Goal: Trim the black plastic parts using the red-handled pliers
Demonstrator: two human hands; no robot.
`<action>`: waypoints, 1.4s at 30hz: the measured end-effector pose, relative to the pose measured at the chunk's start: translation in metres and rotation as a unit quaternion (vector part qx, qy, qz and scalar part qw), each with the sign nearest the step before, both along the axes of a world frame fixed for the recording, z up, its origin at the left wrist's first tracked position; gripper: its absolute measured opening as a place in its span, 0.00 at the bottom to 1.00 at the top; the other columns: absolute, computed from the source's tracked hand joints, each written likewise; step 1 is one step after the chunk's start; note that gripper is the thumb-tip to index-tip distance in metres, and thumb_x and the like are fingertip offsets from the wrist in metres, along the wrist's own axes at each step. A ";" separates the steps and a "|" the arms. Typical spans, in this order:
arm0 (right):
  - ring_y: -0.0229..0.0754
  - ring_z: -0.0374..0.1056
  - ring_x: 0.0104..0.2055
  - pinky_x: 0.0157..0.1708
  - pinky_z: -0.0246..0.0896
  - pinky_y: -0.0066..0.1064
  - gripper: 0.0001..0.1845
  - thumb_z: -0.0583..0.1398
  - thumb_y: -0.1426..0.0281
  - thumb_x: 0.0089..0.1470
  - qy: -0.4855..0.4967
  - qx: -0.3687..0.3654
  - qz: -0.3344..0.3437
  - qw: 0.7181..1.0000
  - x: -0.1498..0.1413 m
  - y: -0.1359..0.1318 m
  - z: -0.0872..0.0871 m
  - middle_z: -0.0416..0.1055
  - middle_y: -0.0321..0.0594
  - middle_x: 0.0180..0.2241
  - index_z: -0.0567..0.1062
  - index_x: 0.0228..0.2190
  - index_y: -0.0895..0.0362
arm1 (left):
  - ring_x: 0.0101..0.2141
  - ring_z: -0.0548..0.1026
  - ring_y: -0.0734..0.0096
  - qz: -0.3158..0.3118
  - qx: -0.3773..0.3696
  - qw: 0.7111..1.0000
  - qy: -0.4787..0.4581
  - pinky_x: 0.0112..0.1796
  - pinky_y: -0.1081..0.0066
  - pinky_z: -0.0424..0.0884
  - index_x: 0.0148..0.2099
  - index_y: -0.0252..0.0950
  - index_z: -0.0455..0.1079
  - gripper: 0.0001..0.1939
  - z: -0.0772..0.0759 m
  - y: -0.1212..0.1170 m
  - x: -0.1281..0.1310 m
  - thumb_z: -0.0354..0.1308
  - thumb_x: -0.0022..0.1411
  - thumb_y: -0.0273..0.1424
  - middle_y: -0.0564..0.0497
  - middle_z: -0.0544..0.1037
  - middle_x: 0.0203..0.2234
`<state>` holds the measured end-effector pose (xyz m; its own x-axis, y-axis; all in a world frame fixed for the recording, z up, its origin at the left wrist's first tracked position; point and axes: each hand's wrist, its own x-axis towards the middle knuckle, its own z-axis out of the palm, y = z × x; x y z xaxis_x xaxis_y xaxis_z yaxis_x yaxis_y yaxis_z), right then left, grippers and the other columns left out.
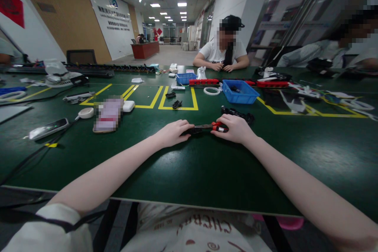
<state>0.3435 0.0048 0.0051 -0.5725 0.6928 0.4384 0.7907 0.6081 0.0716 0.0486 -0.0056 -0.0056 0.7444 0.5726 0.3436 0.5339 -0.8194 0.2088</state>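
Observation:
My right hand (233, 129) is closed round the red and black handles of a pair of pliers (215, 126). The pliers' jaws point left, toward my left hand (175, 133). Between the fingers of my left hand sits a small black part (195, 130), and the jaw tips meet it; its exact shape is partly hidden. Just behind my right hand lies a black bundle (239, 115), perhaps cable. Farther off, two small black pieces (177, 104) rest inside a yellow taped outline.
A blue bin (239, 91) stands beyond my right hand, beside a white ring (212, 91). To the left lie a phone (108, 114), a white case (128, 106) and a handheld device (49, 128) with cables. A person (226, 45) sits across the table (183, 173); another is at right.

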 end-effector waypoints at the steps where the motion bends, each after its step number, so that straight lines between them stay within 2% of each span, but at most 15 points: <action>1: 0.47 0.70 0.35 0.32 0.60 0.35 0.24 0.58 0.48 0.54 0.000 -0.001 0.000 1.000 0.000 0.000 0.000 0.74 0.46 0.35 0.76 0.34 0.57 | 0.46 0.74 0.62 0.000 -0.002 1.000 -0.001 0.47 0.63 0.73 0.59 0.35 0.63 0.20 0.000 0.000 0.000 0.55 0.66 0.30 0.44 0.73 0.46; 11: 0.48 0.69 0.36 0.35 0.61 0.37 0.26 0.58 0.47 0.54 0.004 0.003 -0.001 1.000 -0.003 -0.004 0.001 0.74 0.48 0.36 0.75 0.36 0.58 | 0.46 0.74 0.62 -0.002 -0.014 1.000 -0.005 0.47 0.63 0.73 0.59 0.35 0.63 0.19 0.002 -0.001 -0.001 0.55 0.66 0.29 0.44 0.73 0.47; 21: 0.47 0.70 0.34 0.33 0.60 0.36 0.26 0.58 0.47 0.54 0.012 0.005 -0.006 1.000 -0.009 -0.007 -0.002 0.74 0.47 0.35 0.76 0.35 0.59 | 0.46 0.74 0.61 -0.004 -0.017 1.000 0.000 0.47 0.63 0.73 0.59 0.34 0.63 0.20 0.002 -0.001 -0.001 0.55 0.66 0.29 0.44 0.73 0.47; 42: 0.47 0.70 0.35 0.34 0.61 0.36 0.26 0.59 0.47 0.53 -0.016 0.023 0.012 1.000 0.001 -0.001 0.001 0.75 0.47 0.34 0.76 0.35 0.59 | 0.46 0.73 0.61 -0.013 -0.028 1.000 0.003 0.47 0.63 0.72 0.57 0.36 0.63 0.18 0.004 0.000 0.000 0.55 0.66 0.29 0.45 0.73 0.46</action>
